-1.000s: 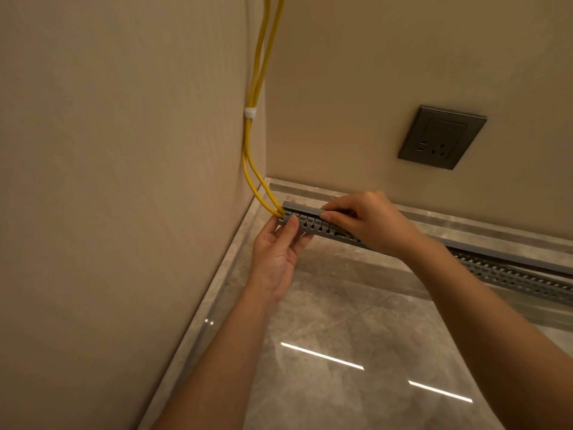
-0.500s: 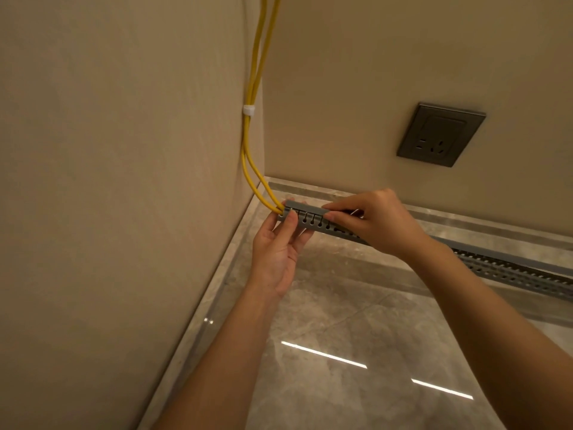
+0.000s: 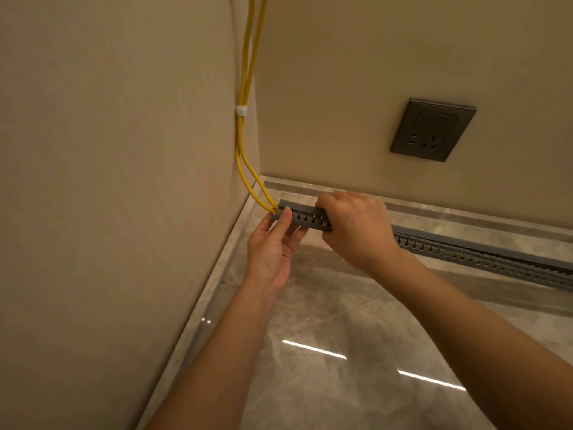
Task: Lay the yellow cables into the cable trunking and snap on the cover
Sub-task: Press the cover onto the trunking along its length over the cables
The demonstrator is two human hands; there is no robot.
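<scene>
where the left wall meets the far wall, both hands sit at the left end of one grey cable trunking (image 3: 310, 219) that runs along the floor by the far wall. left hand (image 3: 273, 252): palm up, fingers nearly straight, tips pressing the slotted near face, gripping nothing. right hand (image 3: 356, 228): knuckles up, fingers curled over the cover (image 3: 299, 207) on top, clamping it. two yellow cables (image 3: 245, 144) drop down the corner, bound by one white tie (image 3: 241, 110), and enter the trunking's left end. one dark socket (image 3: 432, 130) on the far wall.
</scene>
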